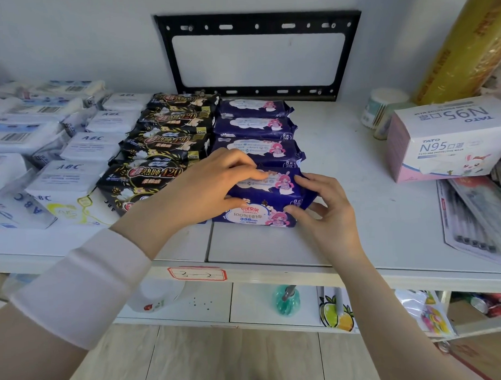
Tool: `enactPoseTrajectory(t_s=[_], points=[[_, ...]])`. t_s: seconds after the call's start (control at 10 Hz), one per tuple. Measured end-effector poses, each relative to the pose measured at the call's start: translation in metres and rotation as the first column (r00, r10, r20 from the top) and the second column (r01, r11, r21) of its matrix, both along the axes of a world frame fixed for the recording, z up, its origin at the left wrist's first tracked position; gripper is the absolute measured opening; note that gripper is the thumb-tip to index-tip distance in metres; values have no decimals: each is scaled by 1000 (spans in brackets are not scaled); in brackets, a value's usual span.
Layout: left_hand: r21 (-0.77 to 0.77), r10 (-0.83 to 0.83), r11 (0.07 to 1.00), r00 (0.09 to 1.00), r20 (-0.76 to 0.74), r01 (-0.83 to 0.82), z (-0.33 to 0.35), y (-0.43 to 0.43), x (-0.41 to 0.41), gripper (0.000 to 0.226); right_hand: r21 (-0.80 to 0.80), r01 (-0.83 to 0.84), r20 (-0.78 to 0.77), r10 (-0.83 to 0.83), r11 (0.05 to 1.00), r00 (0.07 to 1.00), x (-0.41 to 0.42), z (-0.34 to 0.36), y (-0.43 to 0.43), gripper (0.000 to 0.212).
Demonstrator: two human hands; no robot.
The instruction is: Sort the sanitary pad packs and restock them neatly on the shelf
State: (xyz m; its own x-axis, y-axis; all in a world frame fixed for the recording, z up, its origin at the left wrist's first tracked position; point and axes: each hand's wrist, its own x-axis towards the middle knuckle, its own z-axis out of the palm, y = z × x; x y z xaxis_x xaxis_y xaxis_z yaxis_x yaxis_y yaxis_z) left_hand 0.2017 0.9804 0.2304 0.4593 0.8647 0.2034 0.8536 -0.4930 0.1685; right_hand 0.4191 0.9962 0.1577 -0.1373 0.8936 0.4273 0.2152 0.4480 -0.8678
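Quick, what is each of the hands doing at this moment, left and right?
Left hand: grips the front purple pack, fingers on top, thumb at the front.
Right hand: pinches the right end of the same pack.

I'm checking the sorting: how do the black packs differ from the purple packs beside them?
The black packs show flowers and a red "420"; the purple packs show a pink-haired cartoon girl. The black row lies left of the purple row, next to the white packs. Both are soft wrapped packs laid in front-to-back rows on the shelf.
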Motion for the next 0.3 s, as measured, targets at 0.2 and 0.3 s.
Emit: enactPoseTrajectory(t_s=[0.2, 0.3], points=[[-18, 62, 998, 982, 179, -60, -1, -7, 0, 52, 107, 77, 41, -82, 991, 996, 4, 8, -3, 49], [-2, 107, 994, 950, 293, -111, 0, -16, 2, 45, 185, 163, 54, -176, 969, 983, -2, 20, -10, 43]])
